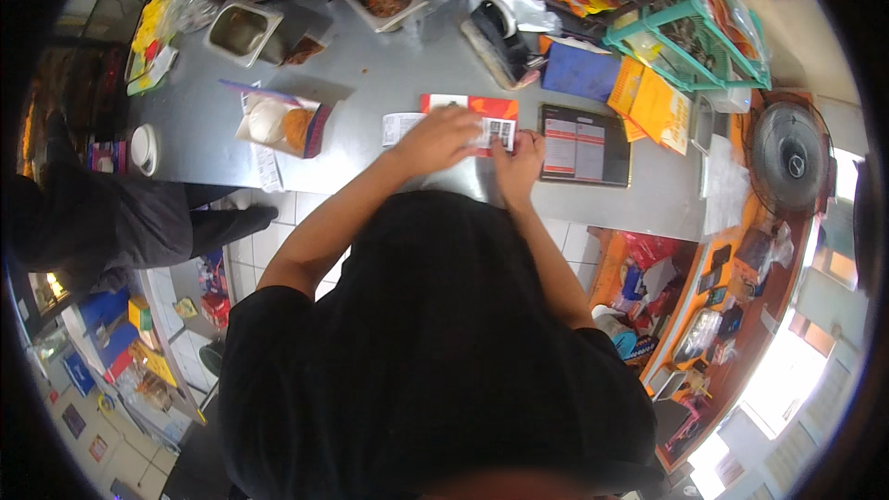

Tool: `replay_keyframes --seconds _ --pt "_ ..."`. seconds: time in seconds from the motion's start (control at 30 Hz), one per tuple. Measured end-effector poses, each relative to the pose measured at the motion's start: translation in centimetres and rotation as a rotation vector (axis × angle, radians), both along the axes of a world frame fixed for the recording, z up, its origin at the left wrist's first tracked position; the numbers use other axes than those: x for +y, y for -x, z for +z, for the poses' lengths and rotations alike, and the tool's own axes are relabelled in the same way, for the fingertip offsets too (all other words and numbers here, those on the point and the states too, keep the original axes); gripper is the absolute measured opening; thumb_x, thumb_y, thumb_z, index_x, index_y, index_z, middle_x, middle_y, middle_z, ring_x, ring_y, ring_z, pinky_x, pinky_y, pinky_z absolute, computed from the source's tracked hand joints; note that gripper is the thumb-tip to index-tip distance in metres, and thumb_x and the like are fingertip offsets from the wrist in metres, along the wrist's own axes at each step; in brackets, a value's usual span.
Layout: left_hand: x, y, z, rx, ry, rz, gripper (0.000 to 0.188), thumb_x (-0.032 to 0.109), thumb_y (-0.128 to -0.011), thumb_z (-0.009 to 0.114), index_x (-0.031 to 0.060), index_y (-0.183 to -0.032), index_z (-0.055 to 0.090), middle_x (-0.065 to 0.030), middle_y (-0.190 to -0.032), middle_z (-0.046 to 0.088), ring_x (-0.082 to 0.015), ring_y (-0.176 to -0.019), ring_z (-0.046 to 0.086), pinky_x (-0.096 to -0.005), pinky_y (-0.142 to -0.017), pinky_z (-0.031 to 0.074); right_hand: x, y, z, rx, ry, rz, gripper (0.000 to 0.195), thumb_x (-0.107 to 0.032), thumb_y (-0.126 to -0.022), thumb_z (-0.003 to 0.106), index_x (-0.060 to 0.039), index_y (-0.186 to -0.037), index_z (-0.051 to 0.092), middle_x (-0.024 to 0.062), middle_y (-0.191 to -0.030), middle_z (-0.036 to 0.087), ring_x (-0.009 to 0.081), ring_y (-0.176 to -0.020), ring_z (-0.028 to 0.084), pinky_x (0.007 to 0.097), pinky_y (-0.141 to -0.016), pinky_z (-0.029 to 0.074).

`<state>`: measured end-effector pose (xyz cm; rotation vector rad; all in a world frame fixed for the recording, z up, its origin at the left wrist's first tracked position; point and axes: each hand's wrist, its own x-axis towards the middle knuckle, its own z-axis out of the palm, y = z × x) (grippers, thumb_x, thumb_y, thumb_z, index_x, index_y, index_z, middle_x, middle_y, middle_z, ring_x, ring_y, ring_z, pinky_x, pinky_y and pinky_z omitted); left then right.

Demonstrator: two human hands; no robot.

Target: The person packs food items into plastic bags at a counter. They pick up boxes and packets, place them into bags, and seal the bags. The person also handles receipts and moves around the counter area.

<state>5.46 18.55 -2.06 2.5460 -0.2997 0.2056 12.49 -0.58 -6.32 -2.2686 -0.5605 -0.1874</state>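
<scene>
A flat red-and-orange printed packet or card [503, 108] lies on the steel worktop in front of me. Across it stretches a long white paper slip [401, 126] bearing print, its left end resting beyond the packet. My left hand [442, 139] lies over the slip, palm down, covering its middle. At the slip's right end my right hand [519, 156] has its thumb on the paper near the packet's corner, with fingers curled at the edge. To the left, an open paper food box [318, 130] contains white rice [267, 122] and a browned fried piece [298, 126].
Right of my hands lies a tablet [585, 146] with a lit screen. Yellow envelopes [646, 101], a blue pouch [580, 71] and a teal rack [684, 42] sit behind. Metal pans [243, 33] stand at the back left. A fan [792, 156] is at right; another person [146, 222] at left.
</scene>
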Motion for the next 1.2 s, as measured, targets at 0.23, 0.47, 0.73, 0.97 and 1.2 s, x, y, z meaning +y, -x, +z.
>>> replay_keyframes --seconds 0.23,0.47,0.73,0.97,1.2 --pt "-2.9 -1.5 -1.0 -0.027 -0.091 -0.053 0.036 0.032 -0.083 0.065 0.0092 -0.111 0.062 -0.0088 -0.121 0.054 -0.0271 -0.117 0.046 -0.0456 -0.096 0.037 0.3 -8.4 3.5 0.066 -0.266 -0.026 0.033 -0.024 -0.085 0.069 -0.0025 -0.108 0.059 0.0148 -0.103 0.057 0.0290 -0.094 0.056 0.0385 -0.082 0.045" --pt "-1.3 -3.4 -1.7 -0.073 -0.026 -0.161 0.036 0.032 -0.082 0.069 0.0103 -0.110 0.063 -0.0091 -0.122 0.053 -0.0316 -0.126 0.042 -0.0517 -0.105 0.032 4.2 -18.2 7.0 1.145 -0.227 0.248 0.031 -0.035 -0.090 0.065 -0.0072 -0.104 0.064 0.0050 -0.112 0.059 0.0165 -0.097 0.056 0.0340 -0.084 0.049" --pt "-1.5 -3.4 -1.6 -0.079 -0.012 -0.121 0.035 0.034 -0.080 0.071 0.0119 -0.107 0.065 -0.0072 -0.121 0.054 -0.0337 -0.130 0.038 -0.0545 -0.110 0.028 0.9 -17.0 4.4 1.144 -0.919 0.499 0.012 -0.013 -0.092 0.061 -0.0019 -0.097 0.065 0.0050 -0.108 0.062 0.0193 -0.107 0.058 0.0381 -0.093 0.047" --pt "-1.2 -2.6 -2.1 -0.039 -0.028 -0.095 0.035 0.032 -0.081 0.067 0.0138 -0.110 0.062 -0.0077 -0.127 0.052 -0.0313 -0.129 0.040 -0.0492 -0.108 0.030 -0.9 -13.3 -1.8 0.211 -0.032 0.220 0.012 -0.004 -0.079 0.066 0.0018 -0.089 0.063 0.0169 -0.106 0.063 0.0256 -0.092 0.063 0.0343 -0.076 0.051" --pt "-1.4 -2.7 -1.4 -0.022 -0.078 -0.076 0.028 0.025 -0.088 0.062 0.0123 -0.112 0.062 -0.0065 -0.125 0.055 -0.0300 -0.128 0.042 -0.0462 -0.105 0.032 -2.8 -8.7 5.4 0.766 -0.307 0.210 0.015 -0.008 -0.088 0.063 -0.0038 -0.103 0.061 0.0010 -0.069 0.061 0.0066 -0.062 0.052 0.0239 -0.058 0.040"
